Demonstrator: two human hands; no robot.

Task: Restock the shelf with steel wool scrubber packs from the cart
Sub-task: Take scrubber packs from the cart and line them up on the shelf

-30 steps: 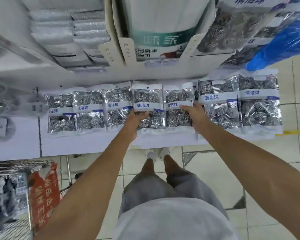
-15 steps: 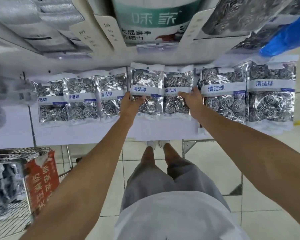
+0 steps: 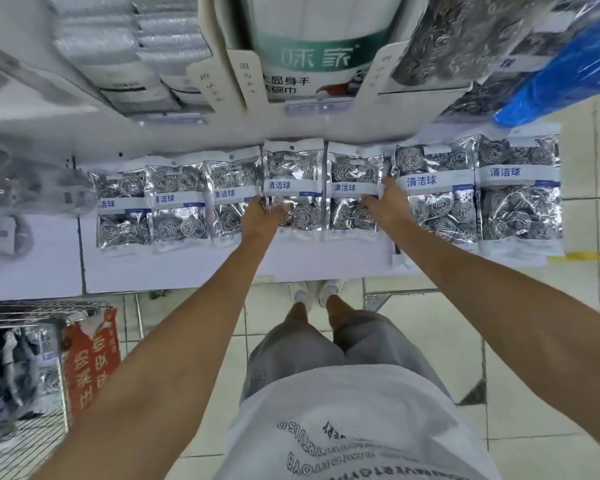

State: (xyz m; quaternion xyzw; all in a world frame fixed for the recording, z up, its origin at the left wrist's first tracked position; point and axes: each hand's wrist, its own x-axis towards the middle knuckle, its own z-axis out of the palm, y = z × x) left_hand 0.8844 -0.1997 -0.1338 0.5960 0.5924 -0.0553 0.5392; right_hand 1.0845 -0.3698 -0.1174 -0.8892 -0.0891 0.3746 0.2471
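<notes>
A row of silver steel wool scrubber packs with blue-lettered white bands lies along the white shelf. My left hand grips the lower left edge of one middle pack, thumb on its front. Beside it, my right hand holds the right edge of the neighbouring pack. Three packs lie to the left of these and two larger ones to the right. The wire cart at lower left holds more packs.
The shelf above carries a white and green box, stacked white packs, more scrubber bags and a blue bag. A red sign hangs on the cart. Tiled floor lies below and to the right.
Both hands have pushed their two middle packs further back on the shelf, so these now sit a little higher than their neighbours.
</notes>
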